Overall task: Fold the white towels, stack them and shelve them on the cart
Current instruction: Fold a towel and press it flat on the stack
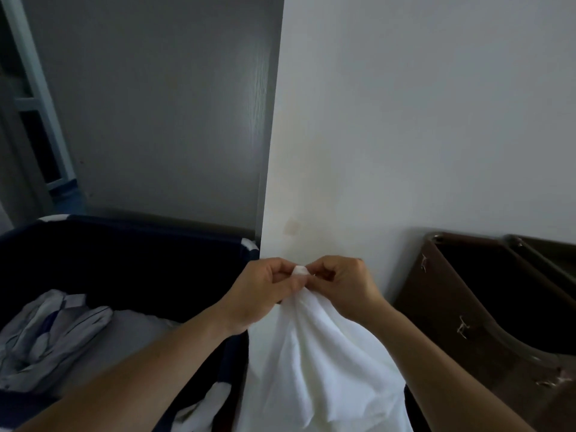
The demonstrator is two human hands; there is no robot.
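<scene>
I'm watching thru one head cam, wide-angle, aimed fwd and down at the white wall (405, 120); left hand (261, 291) and right hand (343, 288) sit close to the lens, low-centre.

- A white towel (324, 363) is pinched at its top edge by the left hand (265, 291) and the right hand (343, 288), held close together.
- The cloth is seen hanging down between the forearms.
- A dark blue bin (131, 244) with striped linen (46, 332) inside is seen at the left.
- A brown container (461, 313) is set against the white wall (420, 120) at the right.
</scene>
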